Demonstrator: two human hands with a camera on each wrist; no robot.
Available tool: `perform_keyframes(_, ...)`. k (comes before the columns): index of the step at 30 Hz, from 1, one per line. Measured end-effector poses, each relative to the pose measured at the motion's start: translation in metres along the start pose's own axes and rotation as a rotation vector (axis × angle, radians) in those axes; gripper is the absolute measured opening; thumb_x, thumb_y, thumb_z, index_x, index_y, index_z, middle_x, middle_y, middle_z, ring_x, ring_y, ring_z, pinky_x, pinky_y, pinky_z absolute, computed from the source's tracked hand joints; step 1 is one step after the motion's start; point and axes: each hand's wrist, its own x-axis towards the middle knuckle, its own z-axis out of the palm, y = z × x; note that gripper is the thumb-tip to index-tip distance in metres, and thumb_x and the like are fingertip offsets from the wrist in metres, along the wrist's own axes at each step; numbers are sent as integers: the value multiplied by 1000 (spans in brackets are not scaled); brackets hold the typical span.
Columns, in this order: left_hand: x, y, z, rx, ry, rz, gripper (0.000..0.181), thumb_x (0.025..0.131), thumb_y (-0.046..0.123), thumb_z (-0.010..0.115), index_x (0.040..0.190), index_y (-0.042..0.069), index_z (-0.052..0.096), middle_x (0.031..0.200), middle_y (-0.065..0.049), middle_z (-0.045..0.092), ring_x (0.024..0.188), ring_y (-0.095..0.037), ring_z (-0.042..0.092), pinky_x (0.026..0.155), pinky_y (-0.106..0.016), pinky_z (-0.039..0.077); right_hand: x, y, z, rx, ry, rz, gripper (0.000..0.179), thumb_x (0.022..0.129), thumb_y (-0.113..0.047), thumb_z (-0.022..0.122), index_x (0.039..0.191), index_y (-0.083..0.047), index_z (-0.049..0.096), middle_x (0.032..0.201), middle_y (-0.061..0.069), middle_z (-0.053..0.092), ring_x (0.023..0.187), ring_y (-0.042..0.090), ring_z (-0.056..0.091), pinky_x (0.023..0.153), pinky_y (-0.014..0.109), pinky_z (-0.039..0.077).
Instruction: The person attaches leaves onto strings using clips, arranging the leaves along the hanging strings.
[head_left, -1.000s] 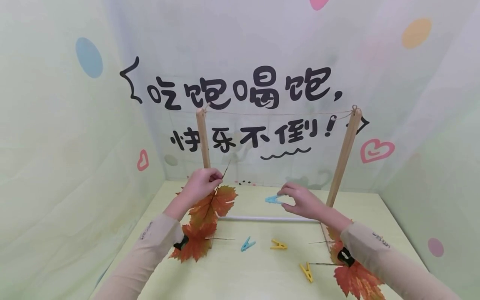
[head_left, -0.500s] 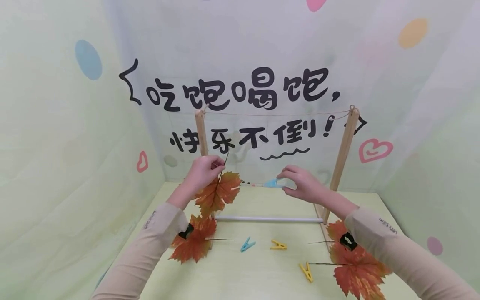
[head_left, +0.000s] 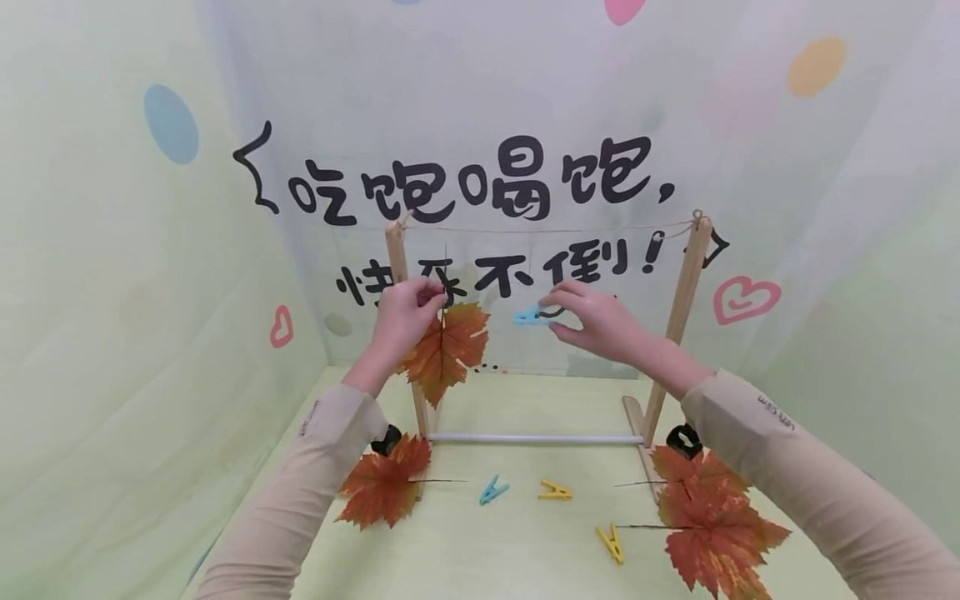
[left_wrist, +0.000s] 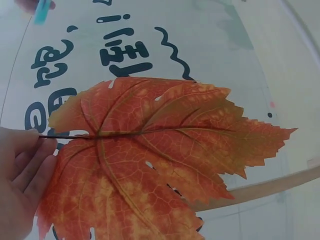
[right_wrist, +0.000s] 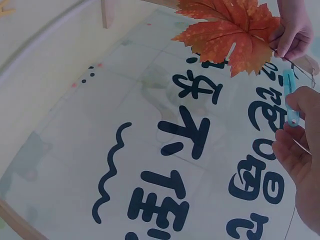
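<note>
My left hand (head_left: 408, 317) pinches the dark stem of an orange-red maple leaf (head_left: 447, 346), which hangs blade down in front of the left wooden post (head_left: 396, 250). In the left wrist view the leaf (left_wrist: 145, 145) fills the middle, its stem between thumb and fingers. My right hand (head_left: 600, 323) pinches a light blue clothespin (head_left: 529, 316) between thumb and fingertips, level with the leaf's top and pointing toward it. The right wrist view shows this clothespin (right_wrist: 290, 95) close to the left hand (right_wrist: 295, 35). Above both hands a thin string (head_left: 551, 230) runs between the posts.
A blue clothespin (head_left: 492, 490) and two yellow clothespins (head_left: 555, 490) lie on the table. One maple leaf (head_left: 386, 483) lies at left, more leaves (head_left: 712, 533) at right. The right post (head_left: 678, 325) and a white crossbar (head_left: 536, 439) complete the frame. A printed backdrop stands behind.
Both hands have risen toward the string, the left lifting the leaf off the table area and the right carrying the blue clothespin up and slightly left.
</note>
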Motion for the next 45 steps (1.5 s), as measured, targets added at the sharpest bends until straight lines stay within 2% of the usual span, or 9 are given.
perform_keyframes(6,9,8,-1,-18,57,-25,11,83,7,65,90,-2,66,84,-14,67,71,-22,64,65,-33,54,20,-2,-9,-20,-11,17,26,74,1,68,100,1,61,93,11,60,75,18,55,63,27,48)
perform_keyframes(12,16,12,0,8,100,-20,13,83,9,65,89,-2,67,83,-14,68,69,-22,63,62,-32,52,40,-6,-16,-23,-56,92,25,78,-3,66,102,0,61,94,11,59,78,21,56,65,30,48)
perform_keyframes(21,20,17,4,-11,117,-51,11,83,7,65,89,-2,67,86,-14,68,73,-23,64,66,-33,52,70,-9,-22,-29,-55,173,27,83,-7,63,108,2,60,96,14,58,83,23,55,67,32,46)
perform_keyframes(29,22,15,7,-8,121,-62,11,84,8,64,89,-1,68,88,-14,68,74,-22,65,66,-32,53,92,-10,-22,-40,-42,229,31,81,-5,65,109,5,58,99,15,59,89,25,55,76,34,47)
perform_keyframes(38,23,11,11,-6,135,-76,13,84,9,64,90,-2,68,88,-15,68,74,-23,64,66,-32,53,109,-7,-20,-31,34,216,27,81,-6,66,105,5,61,100,14,61,91,25,56,79,31,47)
perform_keyframes(45,24,9,13,-11,137,-100,14,85,11,64,91,-1,68,88,-14,68,74,-22,64,66,-31,53,119,-9,-19,-52,34,258,23,84,-7,64,105,4,62,101,13,61,91,25,57,80,29,47)
